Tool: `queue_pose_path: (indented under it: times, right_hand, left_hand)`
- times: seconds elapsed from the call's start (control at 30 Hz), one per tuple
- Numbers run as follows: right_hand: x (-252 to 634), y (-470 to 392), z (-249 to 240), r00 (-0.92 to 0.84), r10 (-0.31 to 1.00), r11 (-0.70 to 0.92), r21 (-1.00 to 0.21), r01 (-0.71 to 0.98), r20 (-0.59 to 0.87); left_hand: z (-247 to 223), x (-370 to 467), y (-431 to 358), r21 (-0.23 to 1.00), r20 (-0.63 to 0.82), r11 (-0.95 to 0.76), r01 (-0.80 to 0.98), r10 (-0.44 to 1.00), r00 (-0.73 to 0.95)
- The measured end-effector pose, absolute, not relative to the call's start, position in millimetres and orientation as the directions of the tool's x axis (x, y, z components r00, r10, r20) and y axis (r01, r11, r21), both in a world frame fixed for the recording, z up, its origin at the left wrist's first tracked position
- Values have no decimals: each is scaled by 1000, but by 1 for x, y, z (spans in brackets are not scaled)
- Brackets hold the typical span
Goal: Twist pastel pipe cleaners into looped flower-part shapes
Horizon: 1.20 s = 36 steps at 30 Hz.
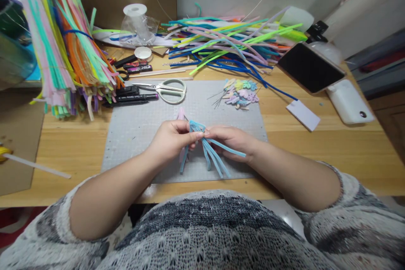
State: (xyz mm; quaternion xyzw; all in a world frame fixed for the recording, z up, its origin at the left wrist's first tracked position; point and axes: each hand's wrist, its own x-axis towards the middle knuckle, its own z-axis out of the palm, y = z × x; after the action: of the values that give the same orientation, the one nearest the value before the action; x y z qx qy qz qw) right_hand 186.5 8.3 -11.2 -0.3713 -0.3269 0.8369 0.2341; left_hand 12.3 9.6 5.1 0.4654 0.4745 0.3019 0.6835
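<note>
My left hand (172, 139) pinches a bunch of light blue pipe cleaners (217, 161) between thumb and fingers, over the grey cutting mat (126, 135). The fingers of my right hand (229, 139) close on the same bunch from the other side, and the two thumbs nearly meet. Bent loops of the bunch show above my fingertips, while several loose ends fan out down and to the right. A pale pink piece (181, 113) sticks up behind my left hand; its lower part is mostly hidden.
Scissors (172, 91) and black markers (136, 98) lie at the mat's top left. Small pastel flower shapes (242, 93) are piled at its top right. Colourful pipe cleaners (221, 38) spread behind, with upright bundles (57, 59) at left. A phone (311, 67) rests at right.
</note>
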Motion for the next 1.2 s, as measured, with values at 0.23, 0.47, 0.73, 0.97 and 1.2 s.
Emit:
queue_pose_path:
  times: [0.23, 0.47, 0.73, 0.97, 1.2]
  right_hand:
    - [185, 8, -10, -643, 634, -669, -722, -177, -429]
    - [186, 7, -6, -571, 725, -528, -844, -100, -386]
    - [183, 10, -5, -591, 706, -635, -718, -285, -390]
    - [185, 10, -8, -621, 687, -677, -644, -357, -377]
    - [186, 8, -12, -580, 736, -613, -707, -353, -350]
  left_hand:
    - [7, 12, 10, 920, -372, 392, 18, 856, 359]
    - [6, 13, 10, 914, -370, 403, -46, 875, 313]
    - [5, 12, 12, 901, -375, 425, -88, 865, 332]
    - [3, 12, 12, 890, -369, 434, -138, 865, 341]
    - [2, 13, 12, 883, -350, 433, -182, 865, 359]
